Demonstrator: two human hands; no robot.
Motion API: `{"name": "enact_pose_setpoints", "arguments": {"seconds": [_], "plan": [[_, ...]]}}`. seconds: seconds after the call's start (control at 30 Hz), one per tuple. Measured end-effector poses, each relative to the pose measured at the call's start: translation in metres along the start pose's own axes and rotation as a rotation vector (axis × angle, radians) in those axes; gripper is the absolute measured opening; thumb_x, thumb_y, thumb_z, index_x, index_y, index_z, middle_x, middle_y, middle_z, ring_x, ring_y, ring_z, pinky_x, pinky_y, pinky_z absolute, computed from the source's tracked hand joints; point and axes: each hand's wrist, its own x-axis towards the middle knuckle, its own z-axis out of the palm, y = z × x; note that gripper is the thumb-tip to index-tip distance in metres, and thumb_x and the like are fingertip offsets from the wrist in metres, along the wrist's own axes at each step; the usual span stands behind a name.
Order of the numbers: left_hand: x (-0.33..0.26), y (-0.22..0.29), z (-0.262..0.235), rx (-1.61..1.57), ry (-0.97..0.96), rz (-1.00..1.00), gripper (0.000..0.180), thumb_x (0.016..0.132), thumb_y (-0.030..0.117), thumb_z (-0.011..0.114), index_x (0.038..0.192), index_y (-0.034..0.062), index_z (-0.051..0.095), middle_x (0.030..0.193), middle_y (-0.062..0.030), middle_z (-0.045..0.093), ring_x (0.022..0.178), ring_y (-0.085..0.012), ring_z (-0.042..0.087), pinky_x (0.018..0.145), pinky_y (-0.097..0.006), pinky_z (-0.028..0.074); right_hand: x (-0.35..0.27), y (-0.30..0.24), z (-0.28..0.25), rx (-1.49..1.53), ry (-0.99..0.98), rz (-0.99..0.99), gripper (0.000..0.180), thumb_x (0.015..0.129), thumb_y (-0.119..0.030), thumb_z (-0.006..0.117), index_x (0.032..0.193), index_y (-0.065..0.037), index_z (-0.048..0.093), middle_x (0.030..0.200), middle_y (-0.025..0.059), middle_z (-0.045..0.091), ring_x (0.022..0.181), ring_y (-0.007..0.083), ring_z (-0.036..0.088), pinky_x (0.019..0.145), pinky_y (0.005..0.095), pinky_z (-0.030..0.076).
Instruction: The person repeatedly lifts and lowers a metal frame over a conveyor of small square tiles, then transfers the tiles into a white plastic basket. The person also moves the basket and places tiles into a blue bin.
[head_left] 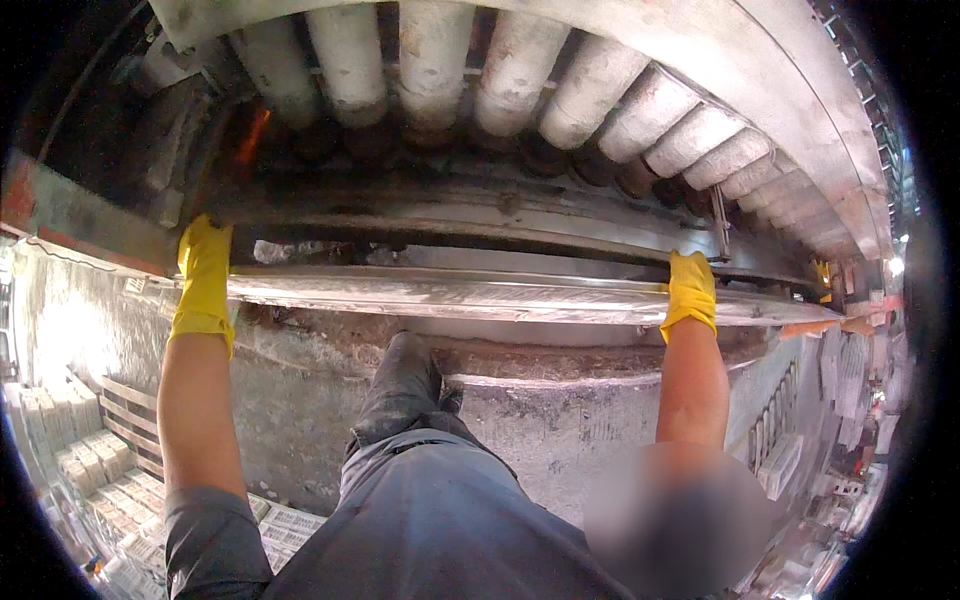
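A long, pale metal bar runs crosswise in front of me, its surface scuffed. My left hand, in a yellow rubber glove, is at the bar's left end, with its fingers curled over the far side. Toward the other end, my right hand wears a matching glove and is wrapped over the bar's top edge. Both hands are closed, though the fingertips are hidden. Just beyond the bar is a dark gap, then a dark metal ledge.
A row of dusty, pale rollers lies beyond, under a curved metal frame. An orange glow shows at far left. Stacked pale blocks and a slatted wooden pallet stand lower left. A yellow patch sits far right.
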Motion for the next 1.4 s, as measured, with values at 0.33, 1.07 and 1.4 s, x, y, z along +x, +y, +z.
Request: {"name": "enact_pose_setpoints", "arguments": {"seconds": [0.33,1.07,1.4], "plan": [[-0.005,0.014,-0.011,-0.057,0.001,-0.017,0.053,0.092,0.052,0.069,0.123,0.0095,0.075,0.128,-0.0224,0.072,0.122,-0.0417,0.068,0.102,-0.052,0.054,0.024,0.022,0.014,-0.174,0.029,-0.137,0.049,0.1,-0.043,0.057,0.113,0.002,0.071,0.115,0.0314,0.073,0.1,0.0467,0.072,0.09,0.0524,0.055],[-0.012,0.006,-0.015,-0.049,-0.032,0.006,0.054,0.093,0.051,0.07,0.124,0.0066,0.074,0.126,-0.0227,0.073,0.119,-0.0431,0.068,0.1,-0.053,0.054,-0.018,-0.01,-0.01,0.126,-0.035,0.07,0.049,0.101,-0.041,0.056,0.116,0.004,0.068,0.12,0.0315,0.07,0.108,0.0482,0.069,0.093,0.0527,0.054],[-0.007,-0.009,0.0,-0.065,0.008,0.015,0.052,0.095,0.05,0.069,0.123,0.0066,0.074,0.124,-0.0224,0.074,0.118,-0.0424,0.069,0.099,-0.051,0.054,0.018,0.057,0.029,-0.108,0.039,-0.279,0.047,0.104,-0.041,0.055,0.115,0.001,0.071,0.117,0.0277,0.071,0.11,0.0465,0.068,0.091,0.0516,0.054]]}}
